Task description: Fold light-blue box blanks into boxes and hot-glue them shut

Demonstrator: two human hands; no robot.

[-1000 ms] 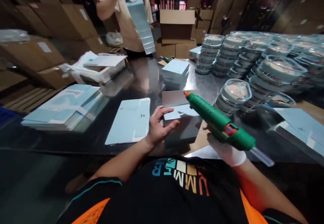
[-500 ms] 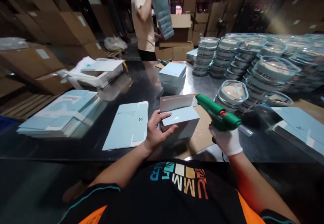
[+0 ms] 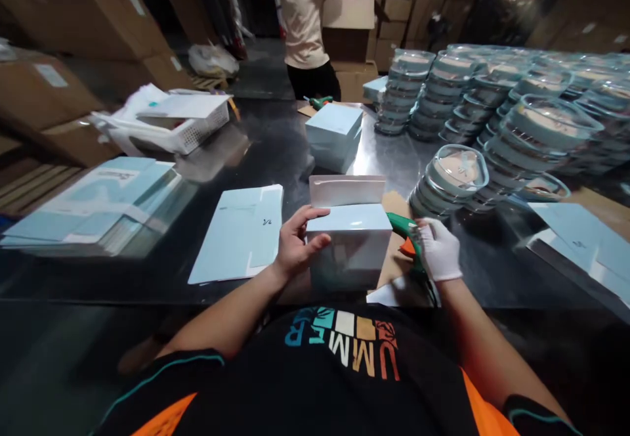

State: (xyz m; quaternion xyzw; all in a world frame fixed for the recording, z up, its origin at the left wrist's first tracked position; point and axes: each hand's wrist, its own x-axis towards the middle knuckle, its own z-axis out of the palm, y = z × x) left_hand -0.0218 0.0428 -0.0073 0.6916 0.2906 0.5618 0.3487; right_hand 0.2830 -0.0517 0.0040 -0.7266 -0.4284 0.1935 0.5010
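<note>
Left hand (image 3: 298, 244) clasps the pale box (image 3: 350, 249) at its left end, thumb on near face; gloved right hand (image 3: 440, 250) is at the green glue gun (image 3: 401, 224) beside the box's right, hold indeterminable.

Held left forearm (image 3: 221, 314) and right forearm (image 3: 487, 334) forward, slanting inward; hooked bare left hand (image 3: 298, 244) with thumb (image 3: 319, 242) spread from fingers (image 3: 305, 217), and curled white-gloved right hand (image 3: 440, 250) at similar reach.

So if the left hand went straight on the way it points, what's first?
The light blue box; the left hand appears to be touching its left end, so likely no gap.
</note>
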